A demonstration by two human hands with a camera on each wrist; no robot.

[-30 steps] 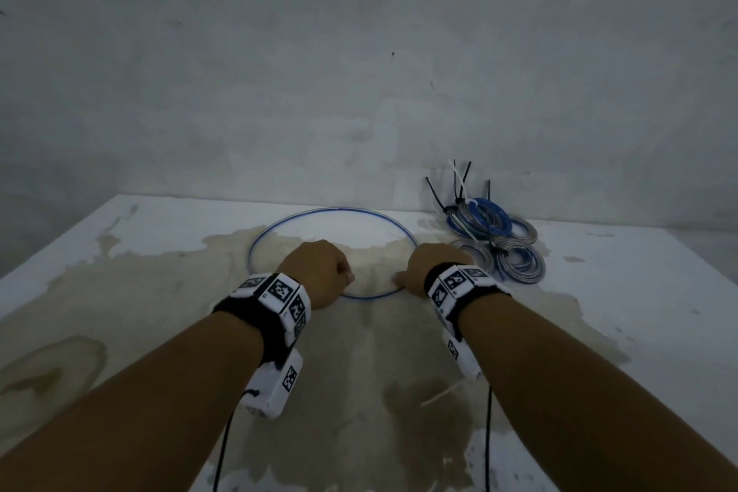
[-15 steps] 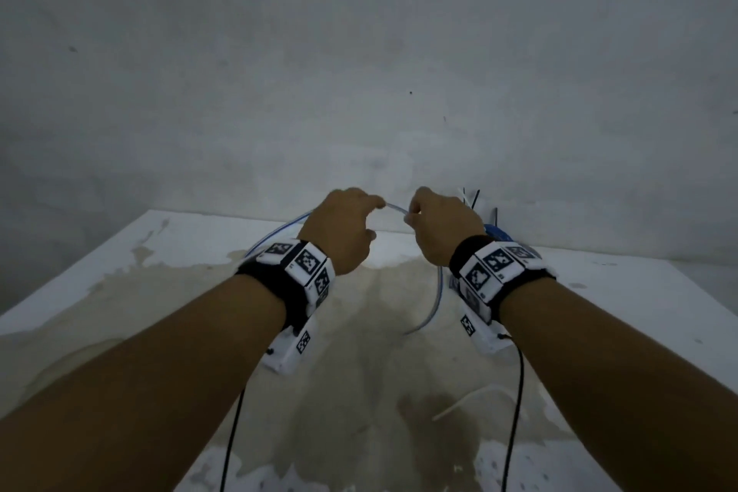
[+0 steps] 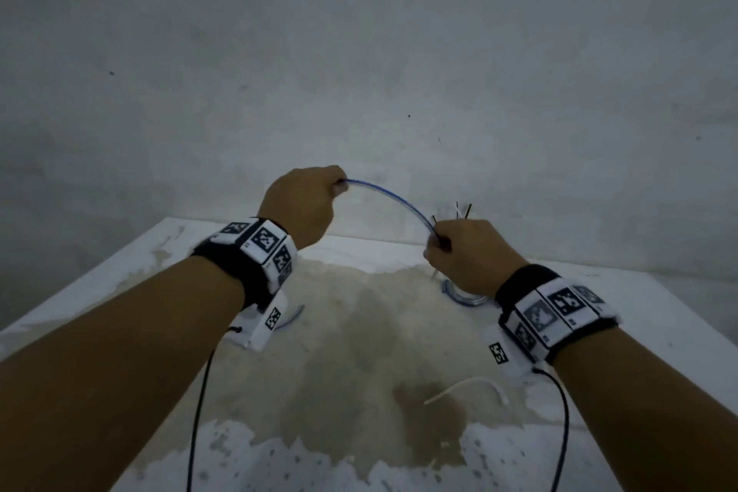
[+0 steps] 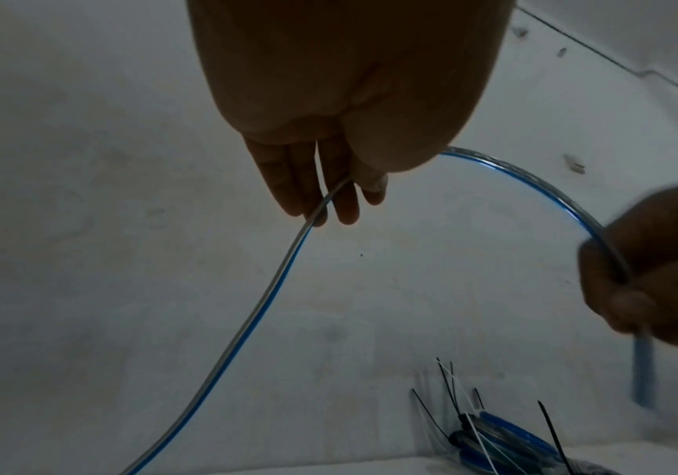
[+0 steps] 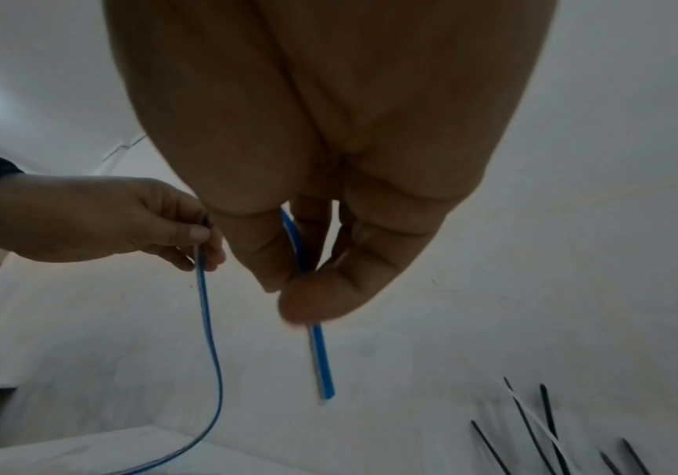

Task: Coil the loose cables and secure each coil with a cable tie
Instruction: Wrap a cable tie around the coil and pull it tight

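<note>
A blue and clear flat cable [image 3: 393, 199] arcs in the air between my two hands above the stained white table [image 3: 120, 276]. My left hand [image 3: 307, 200] pinches the cable [image 4: 263, 302] with thumb and fingers, and the long part hangs down from it toward the table. My right hand [image 3: 459, 256] pinches the cable [image 5: 320, 360] close to its cut end, which sticks out below the thumb. A loose white cable tie [image 3: 467, 387] lies on the table under my right wrist.
Finished blue coils [image 4: 507, 443] with black and white tie tails sticking up sit at the back right against the grey wall [image 3: 359, 52]. Part of a coil [image 3: 459, 294] shows under my right hand. Black wrist-camera cords hang below both forearms.
Both hands have lifted the cable from the table, where it lay as a wide loop, and moved apart. A stretch of it now arcs between them in the air.
</note>
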